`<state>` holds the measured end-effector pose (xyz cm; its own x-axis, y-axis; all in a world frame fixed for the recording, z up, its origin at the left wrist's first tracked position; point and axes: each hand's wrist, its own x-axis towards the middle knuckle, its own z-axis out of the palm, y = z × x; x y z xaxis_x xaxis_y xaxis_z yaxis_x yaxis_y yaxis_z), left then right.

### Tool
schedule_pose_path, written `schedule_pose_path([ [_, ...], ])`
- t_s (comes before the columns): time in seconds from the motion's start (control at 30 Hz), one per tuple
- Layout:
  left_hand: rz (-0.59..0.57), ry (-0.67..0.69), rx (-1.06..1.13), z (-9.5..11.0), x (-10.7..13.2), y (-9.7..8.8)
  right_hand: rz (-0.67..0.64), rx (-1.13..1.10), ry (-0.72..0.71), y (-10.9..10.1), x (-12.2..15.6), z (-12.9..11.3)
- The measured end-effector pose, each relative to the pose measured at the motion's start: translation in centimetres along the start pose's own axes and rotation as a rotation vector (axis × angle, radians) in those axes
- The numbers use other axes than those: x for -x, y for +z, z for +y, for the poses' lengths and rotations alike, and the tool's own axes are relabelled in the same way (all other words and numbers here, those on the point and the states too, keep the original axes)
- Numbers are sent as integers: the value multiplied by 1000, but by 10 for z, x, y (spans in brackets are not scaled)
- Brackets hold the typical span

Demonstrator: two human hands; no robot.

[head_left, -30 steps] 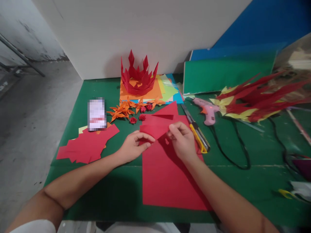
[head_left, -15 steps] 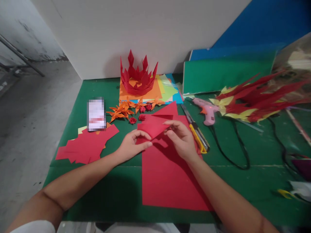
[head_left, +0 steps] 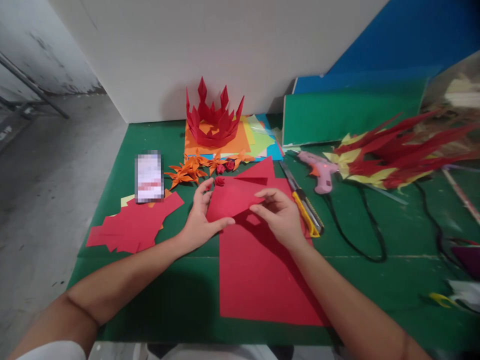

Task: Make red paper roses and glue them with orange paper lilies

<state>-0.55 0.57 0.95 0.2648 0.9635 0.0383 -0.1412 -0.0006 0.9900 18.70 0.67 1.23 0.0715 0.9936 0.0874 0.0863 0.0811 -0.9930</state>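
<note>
A red paper crown (head_left: pixel 213 122) stands at twelve o'clock, a pink glue gun (head_left: pixel 318 172) at two, red paper scraps (head_left: pixel 131 227) at nine.

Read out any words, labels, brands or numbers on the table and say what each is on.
No text can be read.
White card beside the orange paper flowers: print blurred, unreadable.
Pink glue gun: no legible marking.
Yellow utility knife: no legible brand.
Folded red paper held in the left hand and right hand: blank.
</note>
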Motion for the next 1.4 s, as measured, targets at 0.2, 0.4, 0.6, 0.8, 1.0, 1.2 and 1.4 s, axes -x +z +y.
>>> schedule_pose_path([
  [0.2, 34, 46, -180, -3, -2, -5, 11, 64, -195, -3, -3, 4],
  [0.4, 112, 142, -377, -2, -3, -9, 42, 0, -190, -4, -2, 4],
  [0.6, 162, -12, -114, -4, -1, -3, 142, 6, -183, -1, -1, 3],
  [0.8, 255, 153, -236, 0, -3, -6, -21, 60, -142, -5, 1, 2],
  [1.0, 201, 172, -385, 5, -1, -8, -97, 123, -141, -7, 0, 2],
  [1.2, 206, 146, -377, 5, -1, -7, -38, 51, -117, -6, 0, 3],
  [1.4, 263, 96, -437, 6, 0, -8, -26, 10, -44, -4, 0, 1],
])
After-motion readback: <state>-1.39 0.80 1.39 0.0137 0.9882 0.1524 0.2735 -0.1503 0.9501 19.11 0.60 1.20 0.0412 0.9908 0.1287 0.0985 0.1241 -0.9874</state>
